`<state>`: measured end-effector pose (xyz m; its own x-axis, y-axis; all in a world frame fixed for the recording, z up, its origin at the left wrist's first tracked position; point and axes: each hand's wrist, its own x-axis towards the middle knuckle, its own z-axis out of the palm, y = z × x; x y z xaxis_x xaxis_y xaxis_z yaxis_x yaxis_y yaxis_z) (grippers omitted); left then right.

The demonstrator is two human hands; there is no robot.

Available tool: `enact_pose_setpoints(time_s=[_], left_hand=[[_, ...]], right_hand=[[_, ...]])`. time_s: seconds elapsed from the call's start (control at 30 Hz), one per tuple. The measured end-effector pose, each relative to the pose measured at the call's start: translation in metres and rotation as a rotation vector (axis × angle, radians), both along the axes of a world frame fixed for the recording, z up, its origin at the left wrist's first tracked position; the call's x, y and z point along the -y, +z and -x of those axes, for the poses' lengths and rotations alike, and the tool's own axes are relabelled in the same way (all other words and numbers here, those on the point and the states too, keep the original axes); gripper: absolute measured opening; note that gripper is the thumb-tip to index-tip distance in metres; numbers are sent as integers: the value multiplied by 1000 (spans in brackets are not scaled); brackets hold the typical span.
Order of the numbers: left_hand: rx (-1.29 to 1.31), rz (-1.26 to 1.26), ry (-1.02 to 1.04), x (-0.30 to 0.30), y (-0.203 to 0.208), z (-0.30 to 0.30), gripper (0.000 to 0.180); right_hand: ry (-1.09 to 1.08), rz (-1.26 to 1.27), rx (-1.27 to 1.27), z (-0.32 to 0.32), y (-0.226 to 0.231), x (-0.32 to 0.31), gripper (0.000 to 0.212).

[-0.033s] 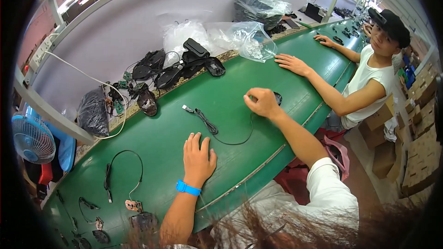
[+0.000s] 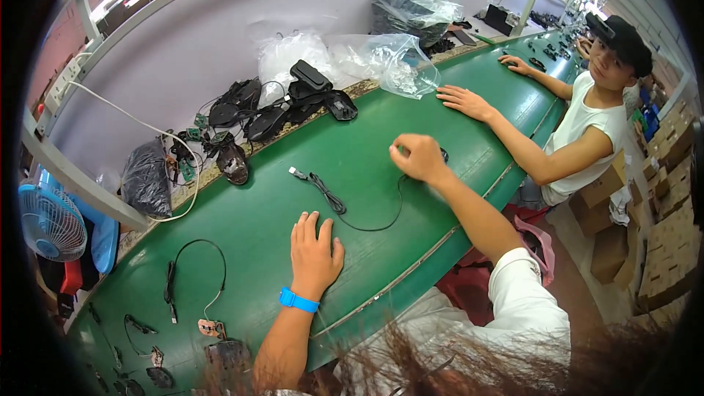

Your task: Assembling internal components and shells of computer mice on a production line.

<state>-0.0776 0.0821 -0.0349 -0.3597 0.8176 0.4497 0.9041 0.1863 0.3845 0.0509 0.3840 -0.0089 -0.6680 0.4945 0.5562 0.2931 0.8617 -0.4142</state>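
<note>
My left hand (image 2: 312,253) lies flat on the green conveyor belt (image 2: 381,264), fingers stretched out and holding nothing I can see; a blue watch (image 2: 298,299) is on its wrist. My right hand (image 2: 420,158) is curled closed over the belt, and its palm side is hidden. Behind it peeks a dark computer mouse (image 2: 444,155), mostly covered by the hand. A black cable (image 2: 367,229) curves from near that hand to a tied bundle with a light USB plug (image 2: 297,173), which lies between my two hands.
Along the far ledge are black mouse shells (image 2: 268,123), a clear plastic bag (image 2: 403,66) and a black bag (image 2: 147,176). At left lie a cable with a circuit board (image 2: 211,328) and several mouse parts. A co-worker's hand (image 2: 466,103) rests on the belt at right. A blue fan (image 2: 51,221) stands far left.
My right hand has risen very slightly away from me, showing a little less of the mouse. My left hand and the cable stay where they were.
</note>
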Motion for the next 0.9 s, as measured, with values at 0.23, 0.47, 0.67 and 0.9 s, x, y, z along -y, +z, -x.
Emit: enact_pose_setpoints(time_s=[0.23,0.47,0.67,0.9], left_hand=[[21,8,-14,-6,2,-1,39],[48,25,-13,-5,5,0,40],[60,47,-15,-9,9,-4,40],[59,26,-17,-12,8,-8,39]], right_hand=[[-390,-30,127,24,-7,-171,20],[-490,45,300,51,-26,-202,23],[-451,93,370,53,-20,-218,22],[-363,33,236,46,-28,-220,22]])
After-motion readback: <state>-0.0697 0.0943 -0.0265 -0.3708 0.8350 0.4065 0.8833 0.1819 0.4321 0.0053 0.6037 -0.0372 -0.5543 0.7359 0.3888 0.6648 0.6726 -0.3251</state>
